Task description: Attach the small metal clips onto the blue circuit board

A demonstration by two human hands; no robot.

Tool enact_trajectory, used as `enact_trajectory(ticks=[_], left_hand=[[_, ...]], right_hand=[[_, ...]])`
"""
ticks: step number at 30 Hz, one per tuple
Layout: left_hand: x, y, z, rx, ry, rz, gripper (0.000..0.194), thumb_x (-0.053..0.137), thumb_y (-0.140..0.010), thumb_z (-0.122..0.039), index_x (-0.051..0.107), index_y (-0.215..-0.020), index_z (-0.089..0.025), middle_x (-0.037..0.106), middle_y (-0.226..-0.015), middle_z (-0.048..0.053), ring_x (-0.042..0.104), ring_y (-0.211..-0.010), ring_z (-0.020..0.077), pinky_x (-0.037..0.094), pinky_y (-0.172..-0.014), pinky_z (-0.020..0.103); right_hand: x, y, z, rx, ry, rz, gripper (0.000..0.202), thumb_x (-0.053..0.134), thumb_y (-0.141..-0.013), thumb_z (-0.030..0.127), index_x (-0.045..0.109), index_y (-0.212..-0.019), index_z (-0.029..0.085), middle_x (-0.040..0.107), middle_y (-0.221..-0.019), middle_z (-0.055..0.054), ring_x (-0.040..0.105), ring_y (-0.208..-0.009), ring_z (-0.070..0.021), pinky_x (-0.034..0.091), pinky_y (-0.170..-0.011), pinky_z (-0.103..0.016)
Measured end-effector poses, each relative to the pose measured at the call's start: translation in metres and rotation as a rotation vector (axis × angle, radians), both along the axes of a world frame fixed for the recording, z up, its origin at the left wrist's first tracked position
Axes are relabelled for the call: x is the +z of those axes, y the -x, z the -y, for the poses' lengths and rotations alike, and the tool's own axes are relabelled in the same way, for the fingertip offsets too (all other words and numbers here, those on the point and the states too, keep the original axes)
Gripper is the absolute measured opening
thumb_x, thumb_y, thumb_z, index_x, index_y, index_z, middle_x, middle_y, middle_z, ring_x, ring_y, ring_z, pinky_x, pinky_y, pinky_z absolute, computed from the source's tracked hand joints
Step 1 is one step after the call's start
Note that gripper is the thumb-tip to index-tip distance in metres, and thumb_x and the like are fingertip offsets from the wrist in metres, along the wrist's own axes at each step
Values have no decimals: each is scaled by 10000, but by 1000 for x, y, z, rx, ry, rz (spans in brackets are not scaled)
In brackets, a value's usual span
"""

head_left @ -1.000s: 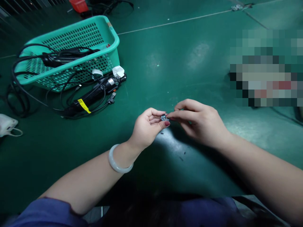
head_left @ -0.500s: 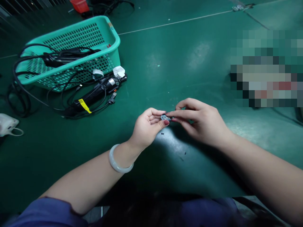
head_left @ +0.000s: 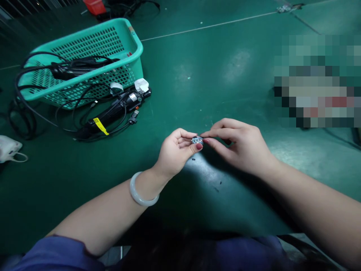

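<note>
A small circuit board (head_left: 197, 140) with a pale, densely packed face is pinched between the thumb and fingers of my left hand (head_left: 176, 152), above the green table. My right hand (head_left: 239, 145) meets the board's right edge with thumb and index finger drawn together. Whether those fingertips grip the board or some tiny part at its edge is too small to tell. Just below my left thumb a tiny black piece (head_left: 193, 159) lies on the table, and a second black speck (head_left: 220, 183) lies farther right.
A green plastic basket (head_left: 134, 45) with black cabled tools stands at the upper left. In front of it lies a black cylindrical tool (head_left: 113, 111) with a yellow tag and tangled cables. A white object (head_left: 9, 148) sits at the left edge. A blurred-out area covers the right.
My right thumb and index finger have shifted slightly at the board's right edge, and the board looks a little turned. My left hand has stayed in place.
</note>
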State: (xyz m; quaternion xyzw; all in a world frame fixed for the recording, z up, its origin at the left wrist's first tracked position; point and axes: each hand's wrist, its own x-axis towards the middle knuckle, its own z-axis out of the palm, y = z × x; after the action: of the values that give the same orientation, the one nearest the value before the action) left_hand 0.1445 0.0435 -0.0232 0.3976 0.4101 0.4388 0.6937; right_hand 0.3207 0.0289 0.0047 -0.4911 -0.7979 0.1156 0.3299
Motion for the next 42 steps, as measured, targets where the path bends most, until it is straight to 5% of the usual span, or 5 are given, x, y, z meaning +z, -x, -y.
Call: enact_trajectory(ticks=[6, 14, 21, 34, 42], left_hand=[[2, 1, -3, 65, 101, 122, 342, 818, -632, -287, 584, -836, -145, 719, -781, 6, 706, -770, 107, 533, -752, 218], [1, 0, -5, 113, 114, 158, 338, 819, -631, -290, 584, -828, -149, 718, -780, -3, 702, -761, 91, 529, -734, 198], [-4, -1, -4, 120, -8, 61, 373, 849, -570, -201, 585, -829, -151, 716, -802, 0, 689, -772, 91, 533, -806, 240], [-2, 1, -2, 84, -100, -60, 359, 844, -574, -234, 626, -846, -152, 704, -803, 13, 677, -773, 105, 531, -776, 249], [5, -2, 2, 96, -71, -45, 442, 893, -445, -200, 560, -731, -152, 681, -749, -4, 676, -762, 124, 535, -774, 277]], right_hand=[[3, 0, -1, -85, 17, -43, 162, 574, -879, 264, 693, -783, 209, 682, -769, -31, 617, -661, -139, 482, -593, -271], [-16, 17, 9, 292, 319, 271, 163, 581, -877, 271, 673, -987, 193, 688, -973, -58, 659, -851, -192, 495, -731, -308], [-19, 16, 4, 249, 270, 243, 175, 480, -875, 124, 632, -802, 172, 666, -822, -46, 625, -732, -162, 465, -663, -276], [-11, 10, 3, -123, 253, -587, 113, 671, -797, 234, 715, -900, 223, 742, -880, -21, 691, -826, -180, 556, -800, -343], [-10, 16, 4, -157, 226, -516, 99, 668, -810, 224, 736, -880, 245, 739, -880, -29, 673, -862, -183, 545, -837, -371]])
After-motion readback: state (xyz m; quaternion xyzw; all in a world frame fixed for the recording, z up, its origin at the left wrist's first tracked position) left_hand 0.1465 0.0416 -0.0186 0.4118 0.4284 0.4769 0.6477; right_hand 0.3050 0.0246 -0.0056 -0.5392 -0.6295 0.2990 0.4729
